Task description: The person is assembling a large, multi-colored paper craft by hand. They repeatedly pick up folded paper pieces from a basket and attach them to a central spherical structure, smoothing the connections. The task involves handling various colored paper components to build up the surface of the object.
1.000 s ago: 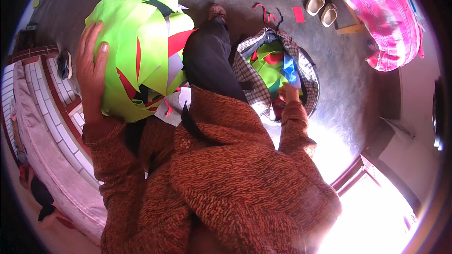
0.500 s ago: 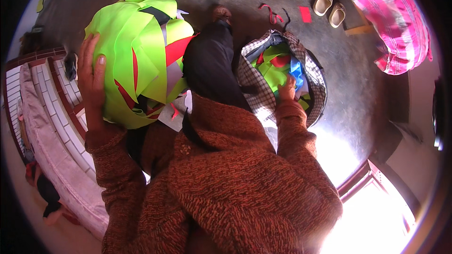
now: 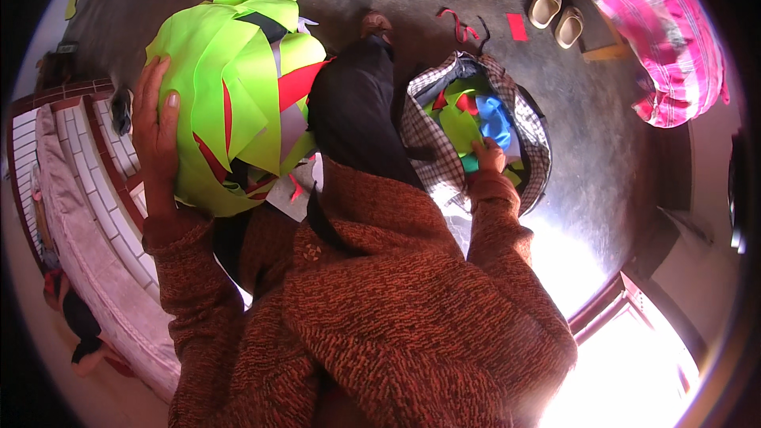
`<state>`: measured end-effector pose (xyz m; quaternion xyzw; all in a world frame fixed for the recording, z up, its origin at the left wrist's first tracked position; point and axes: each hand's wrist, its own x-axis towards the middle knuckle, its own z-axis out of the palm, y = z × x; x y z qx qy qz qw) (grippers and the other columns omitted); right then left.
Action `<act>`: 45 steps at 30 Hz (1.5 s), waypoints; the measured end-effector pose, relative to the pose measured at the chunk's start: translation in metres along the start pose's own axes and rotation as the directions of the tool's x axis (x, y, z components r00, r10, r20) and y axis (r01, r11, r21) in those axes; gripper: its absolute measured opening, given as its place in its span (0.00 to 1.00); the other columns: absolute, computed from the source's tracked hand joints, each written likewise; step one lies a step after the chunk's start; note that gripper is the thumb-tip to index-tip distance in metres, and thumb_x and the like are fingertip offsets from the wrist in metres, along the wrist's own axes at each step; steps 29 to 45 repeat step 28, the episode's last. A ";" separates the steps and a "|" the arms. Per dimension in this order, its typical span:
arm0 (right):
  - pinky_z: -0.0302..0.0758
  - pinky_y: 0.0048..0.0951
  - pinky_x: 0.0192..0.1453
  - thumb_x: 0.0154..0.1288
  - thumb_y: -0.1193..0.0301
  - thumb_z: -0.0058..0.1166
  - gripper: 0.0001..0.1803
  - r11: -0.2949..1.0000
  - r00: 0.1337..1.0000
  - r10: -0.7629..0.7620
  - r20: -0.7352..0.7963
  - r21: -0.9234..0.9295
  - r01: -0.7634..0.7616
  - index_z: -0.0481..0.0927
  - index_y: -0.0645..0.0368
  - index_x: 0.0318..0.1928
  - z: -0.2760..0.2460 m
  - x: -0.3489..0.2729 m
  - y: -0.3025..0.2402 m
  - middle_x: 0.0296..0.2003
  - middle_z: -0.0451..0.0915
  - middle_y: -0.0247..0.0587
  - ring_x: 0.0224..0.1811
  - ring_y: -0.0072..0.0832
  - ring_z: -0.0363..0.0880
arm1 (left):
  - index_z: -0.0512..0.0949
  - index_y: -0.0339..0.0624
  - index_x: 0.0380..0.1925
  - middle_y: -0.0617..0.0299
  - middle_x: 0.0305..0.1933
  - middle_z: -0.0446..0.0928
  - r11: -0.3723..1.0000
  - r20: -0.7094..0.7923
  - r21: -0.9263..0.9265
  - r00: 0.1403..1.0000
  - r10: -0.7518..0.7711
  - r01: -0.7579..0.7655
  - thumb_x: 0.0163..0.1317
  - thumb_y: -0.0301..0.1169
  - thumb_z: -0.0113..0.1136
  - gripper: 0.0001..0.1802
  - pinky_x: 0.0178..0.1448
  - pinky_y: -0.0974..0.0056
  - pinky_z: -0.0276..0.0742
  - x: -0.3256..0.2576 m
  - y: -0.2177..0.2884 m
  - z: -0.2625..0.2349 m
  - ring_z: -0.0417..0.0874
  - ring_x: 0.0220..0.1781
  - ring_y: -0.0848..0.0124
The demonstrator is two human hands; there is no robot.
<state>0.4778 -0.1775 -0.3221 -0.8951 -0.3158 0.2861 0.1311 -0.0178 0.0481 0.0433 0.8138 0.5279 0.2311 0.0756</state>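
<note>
A big bundle of lime-green fabric pieces (image 3: 238, 103), with red, grey and black ones among them, rests at the left by my leg. My left hand (image 3: 158, 123) lies flat along its left side, fingers stretched out. At the right, a checked cloth bag (image 3: 432, 160) stands with its mouth wide, holding green, red, teal and blue scraps. Inside its near rim is my right hand (image 3: 493, 160), with bent fingers closed on the edge of a green fabric piece (image 3: 460, 128). A blue piece (image 3: 494, 117) lies just beyond the fingertips, which are partly hidden.
My black-trousered leg (image 3: 353, 99) extends between bundle and bag. Beyond the bag lie a red strip (image 3: 456, 25), a red scrap (image 3: 517, 27) and a pair of beige clogs (image 3: 545, 8). Pink plaid cloth (image 3: 658, 40) hangs at the far right. A pinkish draped edge (image 3: 87, 230) runs along the left.
My right hand has drawn back slightly toward me in the bag. More of the blue piece shows, and the green scraps have shifted. My left hand stays on the bundle.
</note>
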 end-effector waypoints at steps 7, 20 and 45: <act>0.75 0.36 0.45 0.56 0.52 0.63 0.21 0.968 0.991 -0.072 -0.116 0.231 0.098 0.84 0.48 0.46 -0.038 -0.007 -0.017 0.36 0.84 0.43 0.40 0.39 0.82 | 0.71 0.38 0.60 0.46 0.65 0.68 0.999 -0.028 -0.031 1.000 0.012 -0.013 0.67 0.34 0.47 0.23 0.71 0.57 0.57 0.003 0.004 0.002 0.66 0.69 0.53; 0.74 0.24 0.46 0.69 0.64 0.54 0.18 0.502 0.967 -0.190 -0.169 0.830 0.243 0.79 0.64 0.51 -0.119 -0.018 -0.057 0.40 0.81 0.34 0.39 0.22 0.77 | 0.73 0.43 0.59 0.48 0.63 0.70 0.997 -0.109 0.033 0.992 0.071 -0.068 0.66 0.34 0.52 0.22 0.70 0.57 0.60 0.000 -0.006 0.007 0.69 0.67 0.53; 0.79 0.33 0.47 0.72 0.67 0.48 0.14 0.377 0.968 -0.195 -0.158 0.899 0.223 0.75 0.64 0.50 -0.150 -0.047 -0.164 0.40 0.81 0.42 0.40 0.33 0.81 | 0.75 0.43 0.56 0.48 0.61 0.72 0.986 -0.210 0.166 0.975 0.066 -0.031 0.64 0.37 0.55 0.21 0.66 0.55 0.66 -0.016 -0.023 -0.020 0.72 0.63 0.52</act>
